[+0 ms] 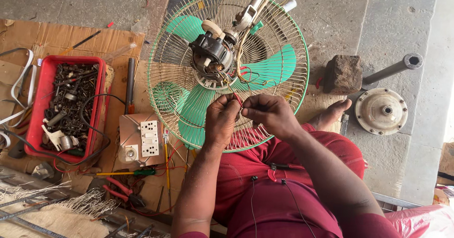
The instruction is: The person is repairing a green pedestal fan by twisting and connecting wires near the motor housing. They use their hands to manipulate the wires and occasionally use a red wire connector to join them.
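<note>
Head view looks straight down onto a floor of grey stone and flattened cardboard (56, 39), with the fan (227, 68) as the landmark in the middle. Far left of the fan sits a red tray (35, 105) filled with dark metal scraps and bolts, a black cable looping over its edge. Just left of the fan's wire guard lies a socket board (142, 141) with white outlets, and below that board a green-handled screwdriver (137, 173) and red-handled pliers (118, 187). The fan lies flat, its green blades under the wire guard and its bare black motor (210, 53) on top, thin wires trailing down from it. At the fan's lower edge the left hand (221, 120) and the right hand (267, 115) meet, touching; each grip is narrow, fingertips pinched on the red wire (238, 98) that runs from the motor. Right of the fan stands a rough stone block (343, 75), and further right a round metal base (381, 110) beside a grey pipe (395, 69).
</note>
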